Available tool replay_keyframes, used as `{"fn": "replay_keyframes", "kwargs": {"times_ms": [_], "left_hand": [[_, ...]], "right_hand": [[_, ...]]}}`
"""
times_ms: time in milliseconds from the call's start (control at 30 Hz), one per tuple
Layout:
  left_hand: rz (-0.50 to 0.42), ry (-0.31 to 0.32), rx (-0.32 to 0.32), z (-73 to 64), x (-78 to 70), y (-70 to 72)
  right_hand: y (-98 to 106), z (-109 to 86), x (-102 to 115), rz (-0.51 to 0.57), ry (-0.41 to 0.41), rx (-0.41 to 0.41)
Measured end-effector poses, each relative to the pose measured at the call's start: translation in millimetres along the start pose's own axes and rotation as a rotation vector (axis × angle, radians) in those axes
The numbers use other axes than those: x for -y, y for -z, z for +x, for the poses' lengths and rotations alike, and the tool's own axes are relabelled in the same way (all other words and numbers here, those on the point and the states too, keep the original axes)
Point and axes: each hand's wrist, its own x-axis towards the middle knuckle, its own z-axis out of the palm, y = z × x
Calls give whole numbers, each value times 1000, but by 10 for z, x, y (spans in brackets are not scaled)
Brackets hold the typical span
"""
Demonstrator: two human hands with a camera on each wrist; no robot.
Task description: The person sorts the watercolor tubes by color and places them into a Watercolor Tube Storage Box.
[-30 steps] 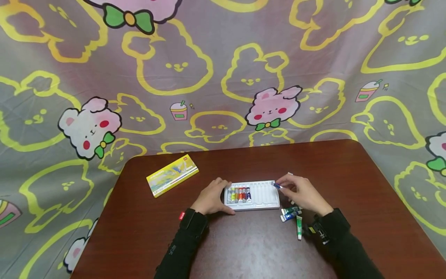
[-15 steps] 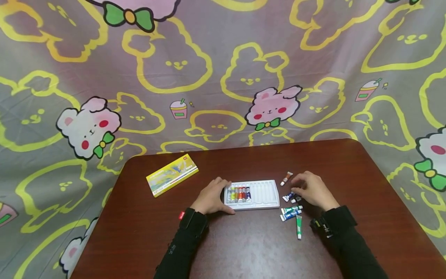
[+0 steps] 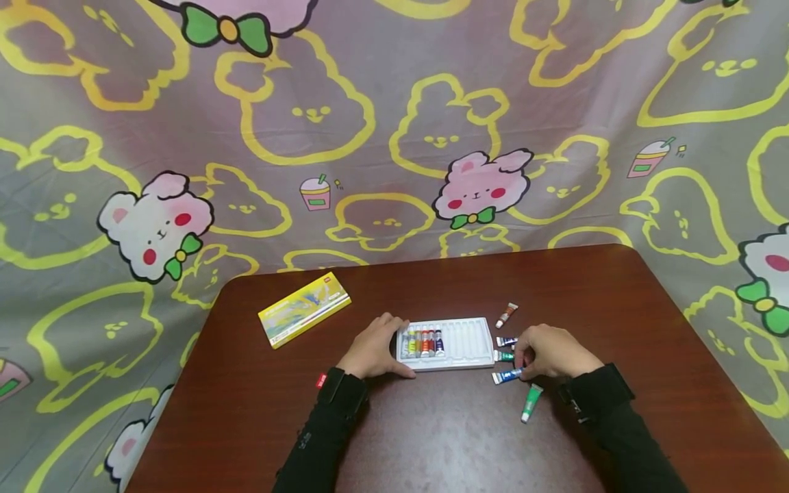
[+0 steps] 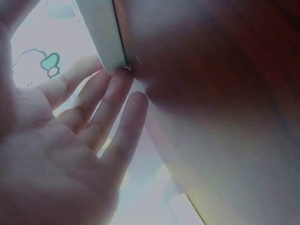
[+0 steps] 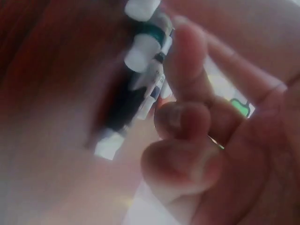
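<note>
At the left end of a white plastic tray (image 3: 468, 342), my left hand (image 3: 372, 348) holds the edge, thumb along the front and fingers at the back corner. In the left wrist view, fingertips touch the tray's side (image 4: 105, 37). Several paint tubes (image 3: 424, 344) lie side by side in the left part. My right hand (image 3: 551, 350) is over loose tubes right of the tray, fingers bent and close to their ends. Near it lie a dark blue tube (image 3: 506, 341), a green tube (image 3: 504, 356) and a blue tube (image 3: 507, 376). The right wrist view is blurred, with no tube visibly pinched.
A brown tube (image 3: 507, 315) lies behind the right hand, and a bright green tube (image 3: 531, 402) lies in front. On the back left of the brown table (image 3: 246, 411) is a yellow box (image 3: 305, 309). A patterned cloth (image 3: 370, 171) hangs behind the table.
My right hand moved from the tray's right end back to the loose tubes, where a blue tube now lies. The loose tubes have shifted and spread. My left hand has stayed put.
</note>
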Motion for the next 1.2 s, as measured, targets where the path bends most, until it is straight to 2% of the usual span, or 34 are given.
{"fn": "replay_keyframes", "kwargs": {"times_ms": [133,300,467,600,700,867,1000,1200], "left_hand": [[-15,1,-1,-11,-1,-1],[-12,10,2,-5,1,4],[-13,10,2,0,2,7],[-18,6,6,-6,1,4],[-25,8,11,-11,-5,7],[-24,12,10,-17,-18,13],[-18,13,10,-19,-30,20],[-12,15,10,-12,-19,8]], "right_hand": [[17,-9,-3,-25,57,-9],[85,-24,-67,56,174,-51],[149,-15,-122,212,221,-87],[173,-3,-150,330,217,-133],[188,4,-175,461,220,-154],[201,18,-215,638,283,-179],[213,18,-209,669,276,-228],[202,38,-178,625,149,-365]]}}
